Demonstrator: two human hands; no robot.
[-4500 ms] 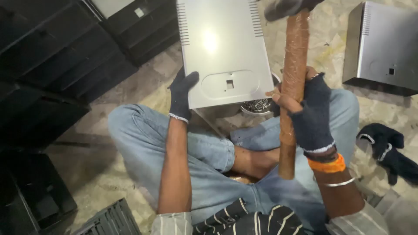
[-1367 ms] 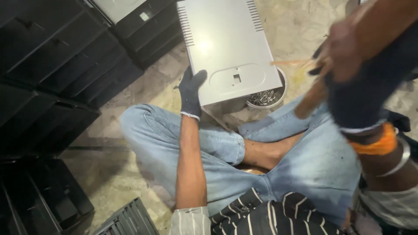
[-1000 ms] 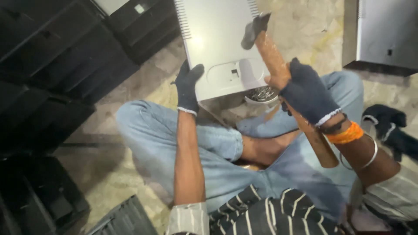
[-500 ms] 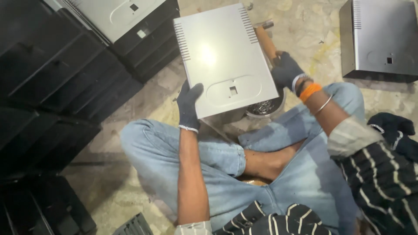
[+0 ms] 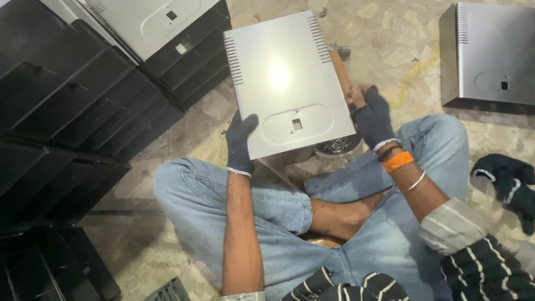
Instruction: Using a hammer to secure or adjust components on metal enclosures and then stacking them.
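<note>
Watching the head cam feed here, looking straight down at my crossed legs in light blue jeans [image 5: 262, 206] on a worn, stained concrete floor [image 5: 390, 33].

My left hand [image 5: 241, 146], in a dark knit glove, has its grip pinching the lower left edge of a flat silver-grey sheet metal cover panel with vent slots down both sides and a raised oval with a small square hole [image 5: 284, 83]. The thumb is on top, the fingers are underneath and out of sight. The panel sits tilted just above my knees, its near edge over a small round metal bowl of what looks like screws [image 5: 337, 147], which is mostly hidden under it.

My right hand [image 5: 372, 114], also gloved, with an orange band and a thin bangle at the wrist, is just beside the panel's right edge. Its grip is wrapped around the wooden handle of a hammer [image 5: 341, 72], which runs up along that edge. The head end is barely visible past the panel's top corner.

To my left are stacks of black metal casings [image 5: 72, 122], with another silver panel [image 5: 150, 22] lying on top. A second silver cover [image 5: 490, 56] lies on the floor at upper right, well apart. A dark spare glove [image 5: 507, 181] sits by my right knee.
</note>
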